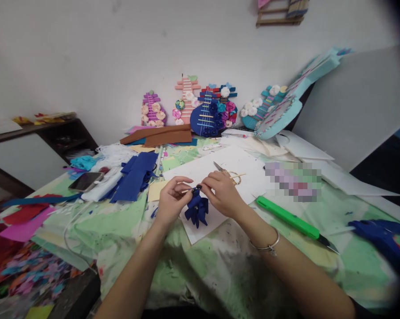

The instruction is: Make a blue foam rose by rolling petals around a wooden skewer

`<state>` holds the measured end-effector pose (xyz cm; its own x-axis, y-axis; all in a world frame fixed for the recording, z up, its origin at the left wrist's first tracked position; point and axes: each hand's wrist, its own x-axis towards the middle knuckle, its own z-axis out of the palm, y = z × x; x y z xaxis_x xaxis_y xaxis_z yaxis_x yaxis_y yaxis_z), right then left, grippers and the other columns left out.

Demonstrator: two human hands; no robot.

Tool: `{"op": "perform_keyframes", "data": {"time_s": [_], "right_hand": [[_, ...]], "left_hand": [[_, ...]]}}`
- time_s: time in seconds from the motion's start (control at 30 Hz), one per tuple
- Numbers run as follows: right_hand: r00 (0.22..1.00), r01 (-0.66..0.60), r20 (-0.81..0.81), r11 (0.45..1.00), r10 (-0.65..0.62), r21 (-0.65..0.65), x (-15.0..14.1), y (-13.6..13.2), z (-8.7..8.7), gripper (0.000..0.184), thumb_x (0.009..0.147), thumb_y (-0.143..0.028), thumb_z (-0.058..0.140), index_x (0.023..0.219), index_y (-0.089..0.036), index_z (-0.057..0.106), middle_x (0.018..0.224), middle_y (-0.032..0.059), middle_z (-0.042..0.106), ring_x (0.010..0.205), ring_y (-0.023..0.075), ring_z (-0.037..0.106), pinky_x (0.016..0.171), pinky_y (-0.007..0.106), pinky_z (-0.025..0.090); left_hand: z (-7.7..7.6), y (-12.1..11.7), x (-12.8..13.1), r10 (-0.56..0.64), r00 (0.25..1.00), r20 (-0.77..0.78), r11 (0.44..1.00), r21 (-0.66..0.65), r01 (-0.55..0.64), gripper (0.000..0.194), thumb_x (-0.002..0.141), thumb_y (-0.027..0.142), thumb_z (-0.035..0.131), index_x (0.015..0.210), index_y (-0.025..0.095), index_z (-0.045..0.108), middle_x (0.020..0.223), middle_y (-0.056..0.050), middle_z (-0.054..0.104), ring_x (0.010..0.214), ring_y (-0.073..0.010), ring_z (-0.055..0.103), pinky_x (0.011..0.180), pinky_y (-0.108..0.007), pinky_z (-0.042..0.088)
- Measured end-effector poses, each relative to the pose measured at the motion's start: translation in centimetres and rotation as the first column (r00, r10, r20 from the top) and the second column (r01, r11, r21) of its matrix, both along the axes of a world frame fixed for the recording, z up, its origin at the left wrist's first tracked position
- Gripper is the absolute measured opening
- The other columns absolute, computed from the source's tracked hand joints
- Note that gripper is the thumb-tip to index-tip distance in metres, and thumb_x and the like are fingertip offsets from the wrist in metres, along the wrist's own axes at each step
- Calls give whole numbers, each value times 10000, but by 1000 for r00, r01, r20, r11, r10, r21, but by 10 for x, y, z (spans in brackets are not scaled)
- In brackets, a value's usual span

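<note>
Pinched at the top and hanging over the near part of one white sheet (253,165) — one dark blue flower (197,212). Held by the left hand (171,199), palm turned inward, thumb and fingers nearly closed on the flower's top; met there by the right hand (221,190), knuckles up, fingertips drawn together on the same spot. Reaching in from both sides, with forearms slanting toward each other — one bracelet (266,247) on the right. Beyond the right hand, one pair of scissors (221,169); to the right, one green knife (288,217); to the left, one phone (86,181).
</note>
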<state>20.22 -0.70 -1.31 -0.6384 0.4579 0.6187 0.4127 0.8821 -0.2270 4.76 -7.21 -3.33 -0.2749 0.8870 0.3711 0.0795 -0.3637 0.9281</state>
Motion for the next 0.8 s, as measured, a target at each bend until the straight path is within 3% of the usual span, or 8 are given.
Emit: {"op": "perform_keyframes", "data": {"time_s": [0.3, 0.57, 0.8], "right_hand": [[996, -45, -79, 985, 32, -169, 0, 3, 2, 188, 831, -276, 579, 680, -164, 570, 690, -8, 593, 740, 142, 522, 736, 298, 264], [997, -34, -79, 983, 20, -180, 2, 4, 5, 134, 815, -238, 572, 702, -166, 571, 725, -2, 598, 764, 148, 526, 751, 299, 257], [998, -20, -68, 986, 9, -165, 2, 4, 4, 164, 825, -263, 567, 694, -165, 574, 727, 1, 603, 765, 146, 532, 755, 297, 256]], "left_hand": [[5, -2, 0, -79, 994, -81, 996, 35, 82, 183, 671, 184, 681, 789, 168, 543, 652, 15, 586, 628, -103, 578, 580, -191, 425], [1, 2, 2, -109, 989, -99, 991, 73, 116, 233, 667, 140, 678, 849, 171, 535, 750, 7, 579, 709, -105, 563, 660, -204, 424], [7, 1, 0, -161, 980, -121, 987, -3, 162, 290, 674, 116, 646, 929, 178, 523, 766, -10, 606, 744, -127, 579, 675, -223, 440]]}}
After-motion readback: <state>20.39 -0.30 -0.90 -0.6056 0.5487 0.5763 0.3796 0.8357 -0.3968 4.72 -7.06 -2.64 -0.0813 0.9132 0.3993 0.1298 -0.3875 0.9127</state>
